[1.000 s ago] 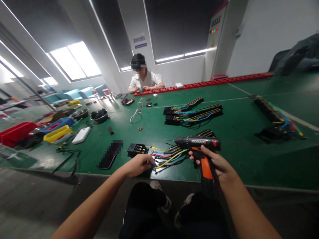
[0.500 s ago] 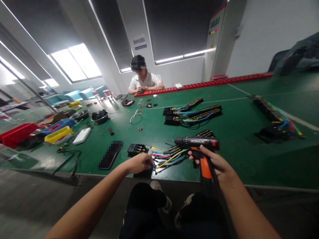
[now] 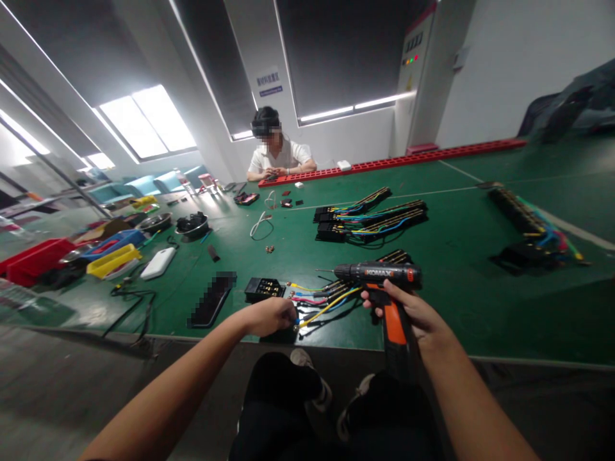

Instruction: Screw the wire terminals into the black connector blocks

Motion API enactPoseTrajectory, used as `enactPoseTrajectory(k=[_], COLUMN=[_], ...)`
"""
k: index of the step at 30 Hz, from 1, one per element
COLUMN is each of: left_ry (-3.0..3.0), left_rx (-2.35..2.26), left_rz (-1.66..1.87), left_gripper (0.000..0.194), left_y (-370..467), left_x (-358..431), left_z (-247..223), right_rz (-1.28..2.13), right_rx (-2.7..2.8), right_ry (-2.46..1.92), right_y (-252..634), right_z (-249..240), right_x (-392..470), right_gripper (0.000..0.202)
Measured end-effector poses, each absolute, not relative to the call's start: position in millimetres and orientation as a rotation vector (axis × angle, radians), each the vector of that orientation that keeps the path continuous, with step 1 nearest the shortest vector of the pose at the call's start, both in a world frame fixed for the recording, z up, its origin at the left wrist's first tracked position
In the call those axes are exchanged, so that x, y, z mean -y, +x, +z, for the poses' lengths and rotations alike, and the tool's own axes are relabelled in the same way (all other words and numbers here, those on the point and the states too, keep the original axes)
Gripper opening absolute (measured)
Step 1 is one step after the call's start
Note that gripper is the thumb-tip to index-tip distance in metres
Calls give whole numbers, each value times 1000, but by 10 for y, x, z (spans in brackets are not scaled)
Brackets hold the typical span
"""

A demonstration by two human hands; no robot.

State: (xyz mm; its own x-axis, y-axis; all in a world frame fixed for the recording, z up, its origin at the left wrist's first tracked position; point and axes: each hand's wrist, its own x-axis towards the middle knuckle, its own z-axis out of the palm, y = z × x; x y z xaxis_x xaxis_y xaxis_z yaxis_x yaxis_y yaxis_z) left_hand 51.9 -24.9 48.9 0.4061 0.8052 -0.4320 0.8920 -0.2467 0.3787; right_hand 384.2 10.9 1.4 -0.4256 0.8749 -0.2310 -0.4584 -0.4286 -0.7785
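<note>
My right hand (image 3: 408, 310) is wrapped round the grip of a black and orange cordless drill (image 3: 379, 275), its bit pointing left above the table. With fingers pinched, my left hand (image 3: 273, 316) is at the terminal end of a wire in the near bundle; the fingertips partly hide what they hold. Yellow, blue, red and black wires (image 3: 329, 306) run right from there, passing below the drill toward black strips. Just behind my left hand lies a black terminal block (image 3: 263, 289) with brass-coloured contacts.
On the green table (image 3: 461, 288), several wired black blocks (image 3: 369, 221) lie farther back, another wired assembly (image 3: 533, 230) at right. A phone (image 3: 211, 299), a white device (image 3: 158, 262), a yellow bin (image 3: 113, 260) and a metal bowl (image 3: 192, 224) stand left. A person (image 3: 278, 153) sits opposite.
The drill and my right hand have shifted very slightly left. My left hand stays at the same wire end, and the table's contents look unchanged.
</note>
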Motion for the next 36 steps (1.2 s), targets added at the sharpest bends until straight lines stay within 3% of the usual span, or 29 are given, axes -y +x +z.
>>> enactPoseTrajectory(k=[10,24,36], left_ry=[2201,2017,1874], left_rx=[-1571,-1552,-1494], left_rz=[-31,-65,107], left_gripper=[16,21,25], left_y=[566,506,456], left_x=[439,391,330], left_z=[460,544,750], right_rz=[1941,1983,2004], right_rx=[800,739,725], right_ry=[-821,-881,-862], right_y=[3836,3832,3833], right_z=[40,96,61], right_x=[-106,-89,-109], right_gripper=[23,21,22])
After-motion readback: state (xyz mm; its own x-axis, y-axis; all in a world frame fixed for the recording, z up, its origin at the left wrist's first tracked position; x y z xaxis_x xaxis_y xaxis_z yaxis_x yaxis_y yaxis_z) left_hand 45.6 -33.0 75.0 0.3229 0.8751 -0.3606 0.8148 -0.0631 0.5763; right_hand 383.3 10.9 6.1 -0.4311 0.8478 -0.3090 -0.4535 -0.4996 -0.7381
